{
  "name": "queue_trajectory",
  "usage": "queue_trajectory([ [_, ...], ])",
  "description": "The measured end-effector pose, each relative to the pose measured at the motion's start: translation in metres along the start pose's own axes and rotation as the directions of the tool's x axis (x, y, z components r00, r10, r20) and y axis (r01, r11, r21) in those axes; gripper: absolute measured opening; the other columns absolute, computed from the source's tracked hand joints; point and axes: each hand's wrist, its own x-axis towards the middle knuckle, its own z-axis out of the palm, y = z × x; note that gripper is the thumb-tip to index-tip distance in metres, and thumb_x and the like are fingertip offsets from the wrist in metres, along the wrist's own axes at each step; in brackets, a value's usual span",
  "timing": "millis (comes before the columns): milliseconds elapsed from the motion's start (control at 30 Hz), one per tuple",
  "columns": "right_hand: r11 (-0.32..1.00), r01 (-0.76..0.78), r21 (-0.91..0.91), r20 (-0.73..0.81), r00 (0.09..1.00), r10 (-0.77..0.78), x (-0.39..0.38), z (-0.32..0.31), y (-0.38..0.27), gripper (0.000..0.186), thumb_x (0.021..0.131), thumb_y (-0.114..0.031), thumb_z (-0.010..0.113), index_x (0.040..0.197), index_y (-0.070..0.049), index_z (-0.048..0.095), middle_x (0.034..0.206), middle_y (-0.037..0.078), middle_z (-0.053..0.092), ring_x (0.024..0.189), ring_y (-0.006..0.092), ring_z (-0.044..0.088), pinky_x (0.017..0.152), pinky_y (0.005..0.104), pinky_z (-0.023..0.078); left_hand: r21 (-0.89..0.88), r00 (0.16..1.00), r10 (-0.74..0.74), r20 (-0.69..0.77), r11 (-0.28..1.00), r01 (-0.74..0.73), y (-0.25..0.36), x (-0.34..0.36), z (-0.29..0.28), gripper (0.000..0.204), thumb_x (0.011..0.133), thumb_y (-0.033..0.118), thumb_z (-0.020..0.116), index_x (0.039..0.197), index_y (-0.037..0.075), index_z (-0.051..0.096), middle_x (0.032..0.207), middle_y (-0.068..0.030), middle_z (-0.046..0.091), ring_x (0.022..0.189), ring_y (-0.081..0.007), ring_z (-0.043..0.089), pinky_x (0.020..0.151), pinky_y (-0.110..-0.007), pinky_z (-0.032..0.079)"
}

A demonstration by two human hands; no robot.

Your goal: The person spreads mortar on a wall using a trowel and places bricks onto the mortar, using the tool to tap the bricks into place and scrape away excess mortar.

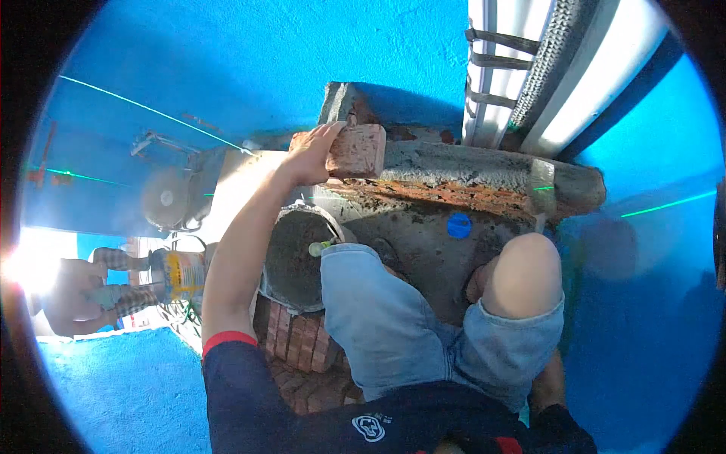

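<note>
My left hand (311,155) reaches forward and is closed over the left end of a reddish brick (361,150). That brick is at the left part of a low brick course (454,170), whose top carries grey mortar. Behind the brick, a grey mortar-smeared block (337,102) stands against the blue wall. Below my left forearm is a round bucket (296,261) of grey mortar, with a pale green rounded end (316,249) at its rim. My right forearm (549,384) passes down beside my right thigh; the hand itself is hidden.
Stacked bricks (299,339) lie close below the bucket. White pipes (597,83) and a ribbed hose (558,53) rise at the right end of the course. Green laser lines cross the blue walls (401,38). A power tool or similar yellow-marked object (184,274) stands left.
</note>
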Motion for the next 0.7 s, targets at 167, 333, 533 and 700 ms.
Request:
queue_trajectory([
  [167,1.0,-0.003,-0.019,0.047,0.999,0.004,0.006,0.013,-0.002,0.032,0.091,-0.03,0.064,0.087,0.002,0.062,0.072,0.01,0.061,0.067,0.0195,0.057,0.065,0.0371,0.047,0.017,0.998,-0.004,0.068,1.0,0.003,-0.021,0.028,0.025,0.095,0.064,-0.002,0.07,0.147,0.008,0.023,0.15,-0.0172,0.03,0.14,-0.0342,0.026,0.115,-0.04,0.025],
  [333,0.999,0.015,-0.038,0.073,0.997,-0.012,0.015,0.023,-0.01,0.032,0.091,-0.029,0.064,0.087,0.002,0.062,0.072,0.01,0.061,0.067,0.0194,0.056,0.065,0.0368,0.047,0.014,0.999,-0.036,0.041,0.999,0.035,-0.035,0.038,0.045,0.097,0.062,0.0,0.075,0.145,0.005,0.025,0.148,-0.0192,0.032,0.139,-0.035,0.026,0.116,-0.04,0.025],
  [533,0.998,0.046,-0.05,0.093,0.995,-0.041,0.012,0.034,-0.011,0.031,0.09,-0.029,0.064,0.087,0.002,0.062,0.073,0.01,0.061,0.066,0.0193,0.056,0.065,0.0366,0.047,0.007,0.998,0.045,-0.039,0.999,-0.045,-0.032,0.039,0.055,0.096,0.058,0.01,0.078,0.142,0.001,0.031,0.144,-0.0199,0.037,0.138,-0.0333,0.029,0.117,-0.041,0.021],
  [700,0.996,0.05,-0.074,0.103,0.994,-0.043,0.005,0.035,-0.015,0.031,0.09,-0.028,0.064,0.087,0.003,0.062,0.073,0.01,0.061,0.066,0.0192,0.056,0.064,0.0363,0.047,0.066,0.996,-0.049,-0.071,0.996,0.054,-0.031,0.034,0.072,0.098,0.063,0.008,0.074,0.147,0.002,0.023,0.15,-0.0184,0.028,0.142,-0.0309,0.022,0.118,-0.041,0.018],
])
